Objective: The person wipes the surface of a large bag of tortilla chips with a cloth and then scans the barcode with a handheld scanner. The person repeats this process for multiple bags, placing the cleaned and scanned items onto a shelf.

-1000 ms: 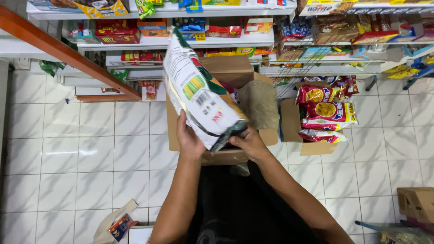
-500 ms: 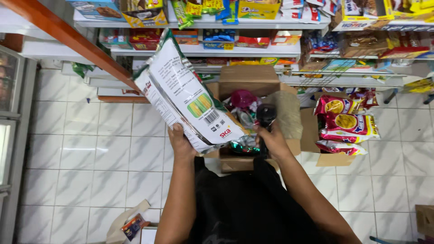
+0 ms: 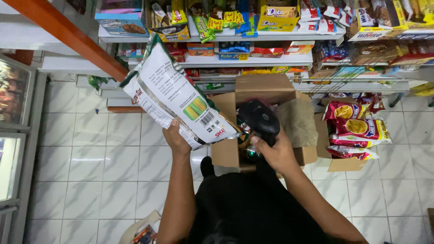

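Your left hand (image 3: 175, 139) held a large white snack bag (image 3: 174, 96) with a green edge, its grip closed on the bag's lower edge, thumb on the printed back. The bag rose up and to the left from that hand, tilted, its back with the barcode facing you, above the white tiled floor (image 3: 90, 162). To the right, your right hand (image 3: 276, 152) was wrapped around a black handheld scanner (image 3: 259, 119), fingers closed on its handle, the head sticking up just beside the bag's lower right corner. Both hands hovered over an open cardboard box (image 3: 266, 90) on the floor. Farther right, red snack bags (image 3: 355, 126) lay in another box, below the stocked shelves (image 3: 271, 58).
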